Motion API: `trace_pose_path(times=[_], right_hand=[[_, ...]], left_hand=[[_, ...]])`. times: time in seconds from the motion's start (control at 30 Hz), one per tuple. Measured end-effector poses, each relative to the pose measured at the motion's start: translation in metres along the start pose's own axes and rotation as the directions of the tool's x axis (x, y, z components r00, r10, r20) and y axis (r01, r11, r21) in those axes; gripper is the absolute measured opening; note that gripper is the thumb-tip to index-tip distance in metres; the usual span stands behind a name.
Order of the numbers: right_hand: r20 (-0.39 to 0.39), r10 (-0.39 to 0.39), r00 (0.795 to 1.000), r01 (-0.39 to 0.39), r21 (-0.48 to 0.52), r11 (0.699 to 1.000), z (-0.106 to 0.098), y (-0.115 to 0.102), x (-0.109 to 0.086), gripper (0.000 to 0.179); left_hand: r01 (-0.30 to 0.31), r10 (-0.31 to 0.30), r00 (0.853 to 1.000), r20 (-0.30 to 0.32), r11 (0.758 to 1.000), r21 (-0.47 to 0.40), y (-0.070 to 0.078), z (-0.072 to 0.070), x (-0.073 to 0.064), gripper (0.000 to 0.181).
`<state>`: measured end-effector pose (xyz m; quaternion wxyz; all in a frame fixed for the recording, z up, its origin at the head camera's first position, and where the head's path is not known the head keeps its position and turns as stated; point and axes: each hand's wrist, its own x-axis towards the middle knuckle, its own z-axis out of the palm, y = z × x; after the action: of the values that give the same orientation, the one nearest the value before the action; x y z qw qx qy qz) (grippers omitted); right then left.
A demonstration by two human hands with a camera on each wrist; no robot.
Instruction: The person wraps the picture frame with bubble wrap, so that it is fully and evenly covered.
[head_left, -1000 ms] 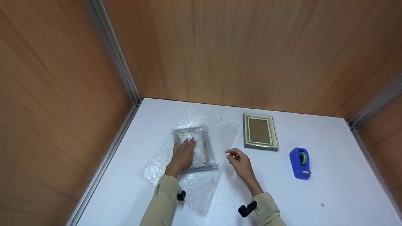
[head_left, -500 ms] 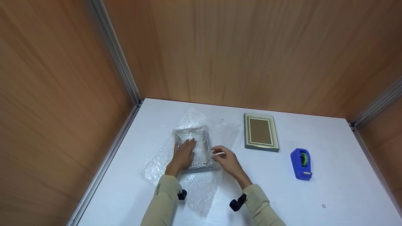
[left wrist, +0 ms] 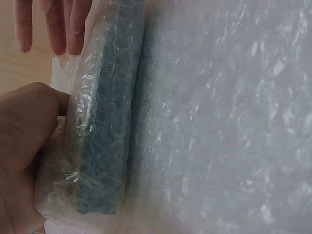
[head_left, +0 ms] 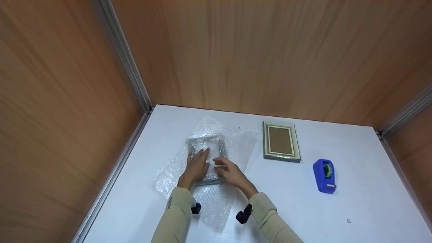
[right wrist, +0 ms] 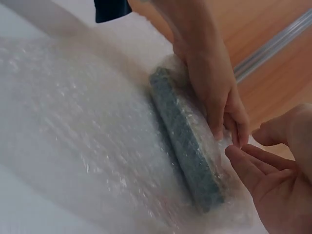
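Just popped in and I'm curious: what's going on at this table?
A person in pale sleeves is handling a rectangular, frame-like thing wrapped in clear bubble wrap. The left fingers lie on top of it, and the right fingers are at its right side; whether they hold anything is hard to tell. Loose wrap spreads around it on the white table. To the right lie an unwrapped picture frame and a blue tape dispenser.

White table (head_left: 290, 199) w/ bubble wrap (head_left: 216, 211) spread under L hand (head_left: 196, 167) & R hand (head_left: 230, 172). Green pic frame (head_left: 281, 141) lies past R hand, to its right; blue tape dispenser (head_left: 322, 168) well off to R hand's right, abt lvl w/ it; sm. pale bit (head_left: 348, 221) farther right, on near side of both hands.
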<state>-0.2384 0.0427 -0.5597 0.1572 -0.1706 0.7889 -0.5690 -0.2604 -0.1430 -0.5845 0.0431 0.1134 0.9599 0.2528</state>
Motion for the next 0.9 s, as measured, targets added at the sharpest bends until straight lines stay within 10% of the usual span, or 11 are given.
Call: trace_pose_path(times=[0.9], right_hand=[[0.072, 0.118, 0.990, -0.116, -0.037, 0.993, 0.011, 0.004, 0.025, 0.050]], left_hand=[[0.064, -0.055, 0.996, 0.076, 0.990, -0.122, 0.006, -0.029, 0.019, 0.027]])
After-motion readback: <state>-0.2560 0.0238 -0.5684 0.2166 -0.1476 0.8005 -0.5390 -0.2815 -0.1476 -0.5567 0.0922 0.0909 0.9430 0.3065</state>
